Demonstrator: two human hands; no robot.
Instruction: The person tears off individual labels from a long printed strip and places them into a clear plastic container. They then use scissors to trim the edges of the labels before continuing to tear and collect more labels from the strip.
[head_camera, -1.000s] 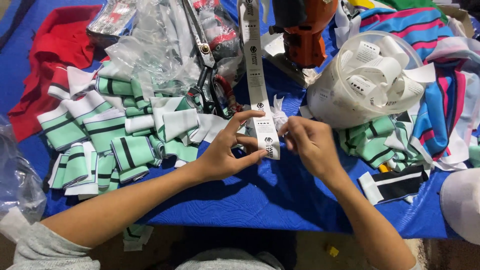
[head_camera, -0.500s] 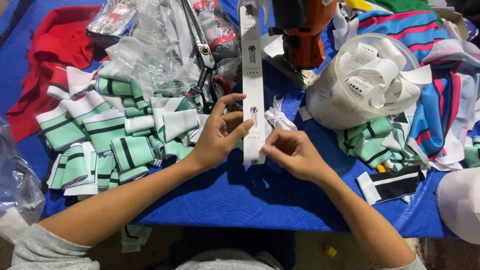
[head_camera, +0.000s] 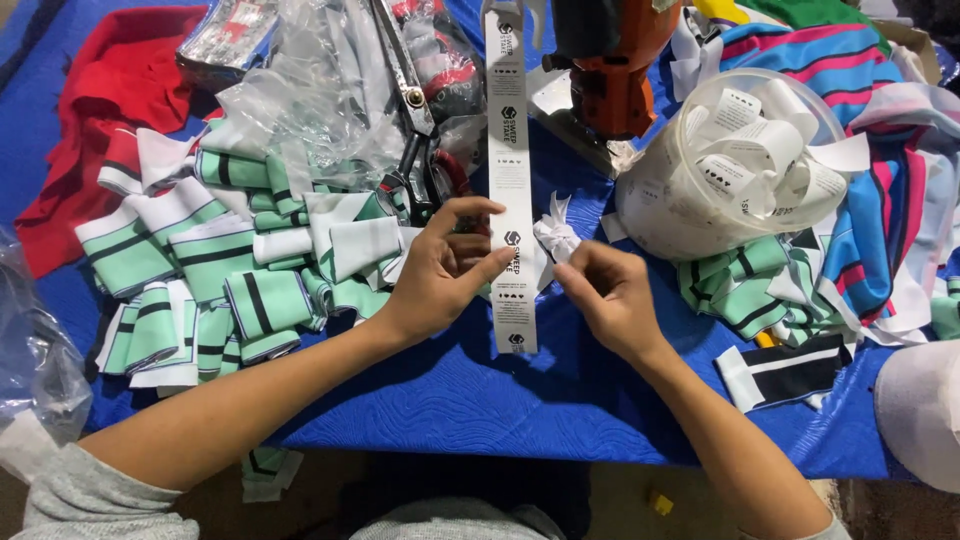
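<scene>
My left hand (head_camera: 440, 268) pinches a long white printed label strip (head_camera: 509, 150) that runs down from the top of the view to below my fingers. My right hand (head_camera: 612, 295) is beside the strip on its right, fingers curled, fingertips close to a small bunch of cut white labels (head_camera: 556, 235) lying on the blue table cover (head_camera: 480, 390). Whether the right fingers hold a label I cannot tell. Left of my left hand lies a heap of green, white and black striped knit cuffs (head_camera: 220, 270).
Large scissors (head_camera: 412, 110) rest on crumpled clear plastic bags (head_camera: 300, 100). An orange power tool (head_camera: 610, 60) stands at the back. A clear tub of label rolls (head_camera: 735, 160) sits right, with striped fabric (head_camera: 880, 200) and more cuffs (head_camera: 740, 285). Red cloth (head_camera: 90, 150) lies far left.
The label strip has slid further down through my left hand, its lower end now below my fingers. My right hand has moved off the strip, slightly right.
</scene>
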